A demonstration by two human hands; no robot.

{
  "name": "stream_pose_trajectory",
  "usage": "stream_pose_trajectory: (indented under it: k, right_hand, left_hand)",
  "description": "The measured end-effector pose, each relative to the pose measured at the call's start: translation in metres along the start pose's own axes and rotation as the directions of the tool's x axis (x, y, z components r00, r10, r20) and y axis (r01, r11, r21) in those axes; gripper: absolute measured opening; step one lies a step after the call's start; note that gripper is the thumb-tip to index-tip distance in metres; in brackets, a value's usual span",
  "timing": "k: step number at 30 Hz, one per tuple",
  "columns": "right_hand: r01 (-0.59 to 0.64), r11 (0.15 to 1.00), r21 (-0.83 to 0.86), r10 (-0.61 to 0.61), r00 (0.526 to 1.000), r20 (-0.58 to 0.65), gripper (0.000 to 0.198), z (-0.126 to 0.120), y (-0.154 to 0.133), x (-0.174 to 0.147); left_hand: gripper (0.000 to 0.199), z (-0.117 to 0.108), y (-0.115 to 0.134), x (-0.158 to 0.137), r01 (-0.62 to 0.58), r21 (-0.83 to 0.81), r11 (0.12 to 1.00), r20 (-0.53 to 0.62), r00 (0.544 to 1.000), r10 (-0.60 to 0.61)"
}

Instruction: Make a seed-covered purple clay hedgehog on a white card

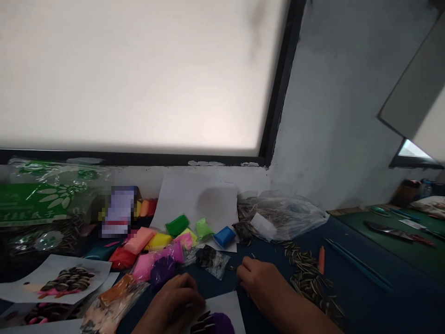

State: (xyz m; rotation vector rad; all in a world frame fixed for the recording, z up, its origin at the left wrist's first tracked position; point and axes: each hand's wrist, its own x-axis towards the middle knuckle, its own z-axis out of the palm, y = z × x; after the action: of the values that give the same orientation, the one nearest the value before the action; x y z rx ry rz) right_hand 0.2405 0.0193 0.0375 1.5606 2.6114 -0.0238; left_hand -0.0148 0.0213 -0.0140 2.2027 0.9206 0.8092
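Observation:
At the bottom middle, my left hand bends over the left edge of a white paper sheet, fingers curled. Whatever is under those fingers is hidden. On this sheet lies purple modelling clay with striped sunflower seeds set at its left side, cut off by the frame. Just right of the sheet, my right hand rests low over the dark blue table, its fingers drawn together. Anything pinched in them is too small or hidden to name. Loose sunflower seeds are strewn right of that hand.
Colourful clay packets crowd the left of the table beside a phone. Finished seed pictures lie at lower left. Behind stand a green seed bag and a clear plastic bag. An orange stick and blue tweezers are rightward.

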Motion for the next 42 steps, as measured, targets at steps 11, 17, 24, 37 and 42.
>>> stream_pose_trajectory:
  k: [11,17,24,37,42]
  right_hand:
    - [-0.058,0.998,0.040,0.056,0.998,0.032,0.033,-0.025,-0.003,-0.014]
    - [-0.079,0.996,0.043,0.077,0.995,0.063,0.024,-0.017,0.007,-0.014]
    - [-0.078,0.997,0.000,0.078,0.996,-0.033,0.022,-0.016,0.003,-0.011]
    - [0.083,0.825,0.559,0.057,0.972,-0.228,0.017,-0.013,-0.013,-0.016]
    - [0.207,0.737,0.643,-0.060,0.968,-0.243,0.017,-0.001,-0.029,-0.019]
  left_hand:
    - [0.025,-0.003,0.007,0.000,0.049,-0.013,0.999,0.028,0.998,-0.049]
    - [0.025,-0.002,0.004,-0.001,0.057,-0.012,0.998,0.015,0.998,-0.057]
    - [0.026,-0.001,0.002,0.000,0.015,-0.026,1.000,0.005,1.000,-0.015]
    - [0.022,0.000,0.003,-0.002,0.002,0.013,1.000,-0.031,1.000,-0.001]
    - [0.022,-0.001,0.006,-0.002,0.014,0.015,1.000,-0.011,1.000,-0.014]
